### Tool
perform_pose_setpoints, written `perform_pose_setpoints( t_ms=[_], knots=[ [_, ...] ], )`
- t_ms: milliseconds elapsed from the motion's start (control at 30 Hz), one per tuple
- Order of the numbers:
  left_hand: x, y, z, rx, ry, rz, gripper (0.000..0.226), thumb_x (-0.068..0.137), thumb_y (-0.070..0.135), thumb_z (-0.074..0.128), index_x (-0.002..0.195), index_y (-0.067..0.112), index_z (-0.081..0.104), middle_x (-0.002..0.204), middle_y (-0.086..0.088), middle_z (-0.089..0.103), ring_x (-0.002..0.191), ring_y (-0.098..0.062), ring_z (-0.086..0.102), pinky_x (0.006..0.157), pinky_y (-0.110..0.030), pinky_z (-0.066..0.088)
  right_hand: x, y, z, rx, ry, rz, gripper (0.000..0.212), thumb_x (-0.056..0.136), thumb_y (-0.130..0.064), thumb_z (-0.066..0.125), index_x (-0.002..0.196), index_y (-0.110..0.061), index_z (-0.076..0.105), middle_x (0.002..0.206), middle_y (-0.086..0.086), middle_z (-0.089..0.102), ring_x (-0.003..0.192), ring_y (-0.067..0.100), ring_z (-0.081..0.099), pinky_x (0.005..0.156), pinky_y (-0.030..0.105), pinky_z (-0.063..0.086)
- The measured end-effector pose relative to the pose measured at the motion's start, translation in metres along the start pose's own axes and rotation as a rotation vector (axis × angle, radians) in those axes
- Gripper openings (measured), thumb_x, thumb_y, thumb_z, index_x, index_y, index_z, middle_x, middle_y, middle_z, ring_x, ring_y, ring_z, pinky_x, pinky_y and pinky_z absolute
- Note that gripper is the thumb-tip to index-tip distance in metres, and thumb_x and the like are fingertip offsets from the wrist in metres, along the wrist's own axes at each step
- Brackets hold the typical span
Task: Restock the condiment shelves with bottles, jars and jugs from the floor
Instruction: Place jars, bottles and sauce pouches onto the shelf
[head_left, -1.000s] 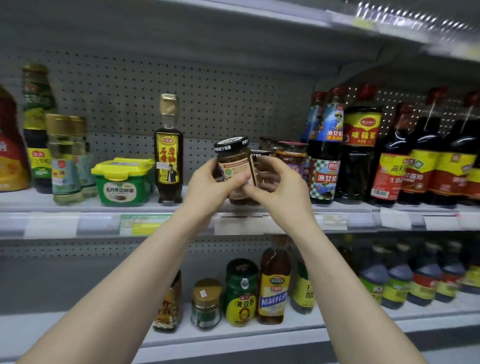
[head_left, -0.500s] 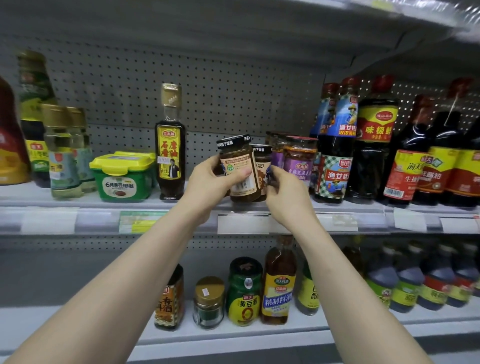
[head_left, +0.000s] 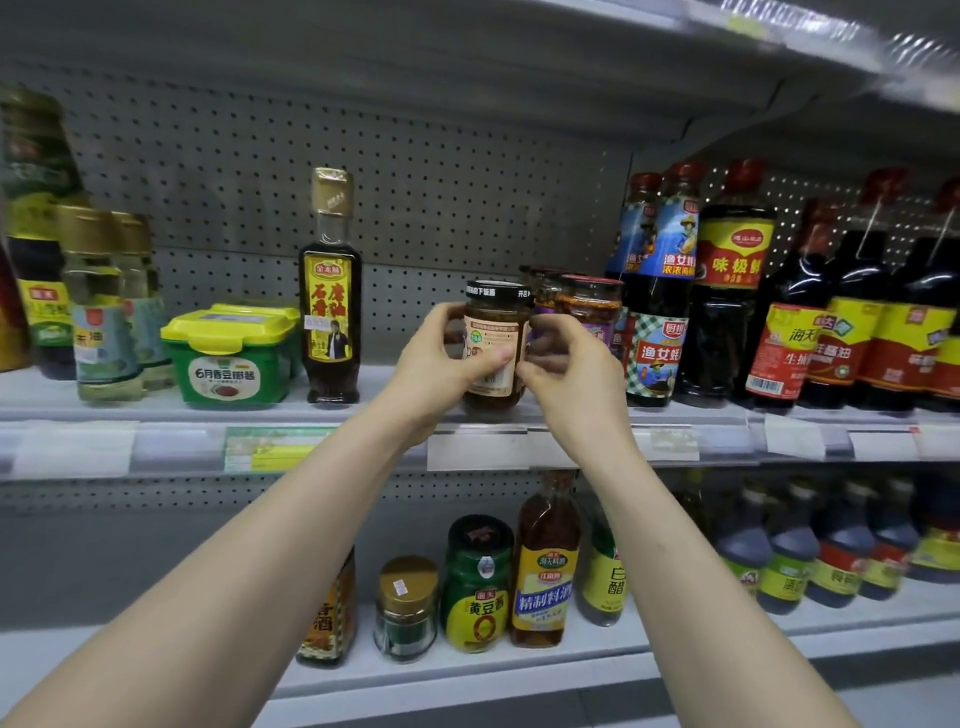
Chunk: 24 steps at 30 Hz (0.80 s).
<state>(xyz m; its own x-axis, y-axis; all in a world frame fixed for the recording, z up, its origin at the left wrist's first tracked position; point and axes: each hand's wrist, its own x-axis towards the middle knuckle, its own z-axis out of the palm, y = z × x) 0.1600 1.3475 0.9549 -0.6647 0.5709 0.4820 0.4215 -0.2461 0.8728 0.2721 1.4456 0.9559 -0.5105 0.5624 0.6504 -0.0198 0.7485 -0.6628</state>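
**Obs., head view, condiment bay.**

- The jar (head_left: 493, 332) has a black lid, a tan label and brown paste. It is upright, long axis vertical, at the front edge of the middle shelf (head_left: 156, 410), about mid-span.
- Its base is level with the shelf lip. Cannot tell whether it rests there or hangs just above.

**Left hand** (head_left: 436, 364): wrapped round the jar's left flank, thumb laid across the label front, fingers hidden behind the glass. It is clamped on the jar and looks to carry the weight.

**Right hand** (head_left: 571, 379): at the right flank, fingers curled, thumb tip on the lower right of the label beside the left thumb. It reads as a light pinch, steadying more than lifting.

**Neighbours:**
- The red-lidded jars (head_left: 589, 306) sit just behind and to the right. Contact with the jar is not resolvable.
- The oyster-sauce bottle (head_left: 657, 312) stands further right.
- The sesame-oil bottle (head_left: 331, 291) is well apart to the left, with the green tub (head_left: 228, 364) beyond it. Bare shelf lies between the oil bottle and the jar.

**Judgement:** placing step, near its end.
- Key relation: the jar lies between both palms, left hand nearer and dominant. The open spot lies straight back from the fingers toward the pegboard.
- The next move likely calls for a short push back with the jar kept vertical, then release.
- Risks: the right knuckles nudging the red-lidded jars, or the base catching the lip above the price rail (head_left: 478, 447).
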Motion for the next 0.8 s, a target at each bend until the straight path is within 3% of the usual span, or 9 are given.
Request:
perform_pose_setpoints(
  t_ms=[67,133,233,300,367,467,567,700,800],
  knots=[
    [0.000,0.003,0.004,0.059,0.040,0.006,0.059,0.079,0.024,0.081,0.127,0.025,0.048,0.111,0.011,0.063,0.088,0.015,0.060,0.068,-0.011,0.050,0.000,-0.003,0.003,-0.081,0.032,0.008,0.044,0.092,-0.008,0.068,0.133,-0.020,0.059,0.107,-0.005,0.067,0.097,0.010,0.065,0.089,0.034,0.057],
    [0.002,0.005,0.004,0.075,0.017,-0.037,0.062,0.079,0.021,0.081,0.131,0.021,0.047,0.112,0.006,0.066,0.096,0.002,0.063,0.078,-0.019,0.054,0.000,-0.005,0.003,-0.078,0.008,0.019,0.045,0.094,-0.013,0.067,0.137,-0.018,0.057,0.111,-0.003,0.069,0.098,0.009,0.066,0.091,0.036,0.058],
    [0.002,0.008,-0.004,0.011,-0.098,-0.129,0.056,0.086,0.000,0.070,0.135,0.014,0.048,0.117,-0.007,0.069,0.108,-0.019,0.067,0.099,-0.041,0.053,-0.003,-0.005,0.003,0.009,-0.052,0.043,0.050,0.090,-0.020,0.073,0.137,-0.017,0.056,0.117,-0.003,0.070,0.102,0.008,0.067,0.092,0.032,0.058],
    [-0.001,0.007,-0.009,0.029,-0.127,-0.139,0.061,0.087,-0.010,0.062,0.142,0.012,0.045,0.122,-0.009,0.068,0.109,-0.020,0.066,0.098,-0.039,0.053,-0.004,-0.004,0.005,0.049,-0.056,0.060,0.047,0.088,-0.020,0.076,0.132,-0.018,0.057,0.119,-0.003,0.069,0.103,0.006,0.065,0.092,0.029,0.057],
    [-0.004,0.006,-0.010,0.109,-0.085,-0.109,0.062,0.087,-0.006,0.067,0.143,0.010,0.046,0.125,-0.006,0.065,0.106,-0.016,0.066,0.097,-0.035,0.053,-0.003,-0.005,0.006,0.042,-0.062,0.064,0.045,0.091,-0.017,0.072,0.134,-0.016,0.057,0.124,-0.001,0.067,0.103,0.005,0.064,0.093,0.026,0.056],
    [-0.006,0.005,-0.011,0.180,-0.041,-0.100,0.062,0.080,0.002,0.078,0.136,0.009,0.053,0.114,0.000,0.067,0.100,-0.013,0.067,0.097,-0.037,0.053,-0.002,-0.006,0.011,-0.113,-0.050,0.039,0.047,0.097,-0.013,0.062,0.143,-0.016,0.051,0.127,0.004,0.065,0.107,0.014,0.063,0.096,0.038,0.054],
    [-0.006,0.004,-0.013,0.247,-0.042,-0.088,0.061,0.075,0.009,0.083,0.131,0.010,0.057,0.113,-0.003,0.068,0.104,-0.018,0.066,0.097,-0.042,0.053,-0.003,-0.005,0.015,-0.126,-0.016,0.046,0.043,0.098,-0.008,0.056,0.139,-0.018,0.052,0.121,0.000,0.066,0.109,0.017,0.063,0.094,0.042,0.054],
    [-0.003,0.003,-0.014,0.281,-0.029,-0.097,0.071,0.072,0.018,0.087,0.131,0.013,0.047,0.123,-0.003,0.062,0.107,-0.019,0.063,0.096,-0.044,0.054,-0.004,-0.006,0.017,-0.054,0.004,0.067,0.037,0.097,-0.030,0.063,0.132,-0.019,0.057,0.118,-0.006,0.068,0.103,0.008,0.062,0.092,0.038,0.056],
    [0.001,0.003,-0.011,0.380,0.000,-0.082,0.068,0.071,0.025,0.087,0.122,0.020,0.043,0.111,0.000,0.065,0.100,-0.019,0.065,0.091,-0.042,0.055,-0.004,-0.008,0.019,-0.092,-0.034,0.057,0.047,0.093,-0.034,0.068,0.136,-0.019,0.057,0.122,-0.002,0.068,0.111,0.016,0.063,0.095,0.044,0.054]
  ],
)
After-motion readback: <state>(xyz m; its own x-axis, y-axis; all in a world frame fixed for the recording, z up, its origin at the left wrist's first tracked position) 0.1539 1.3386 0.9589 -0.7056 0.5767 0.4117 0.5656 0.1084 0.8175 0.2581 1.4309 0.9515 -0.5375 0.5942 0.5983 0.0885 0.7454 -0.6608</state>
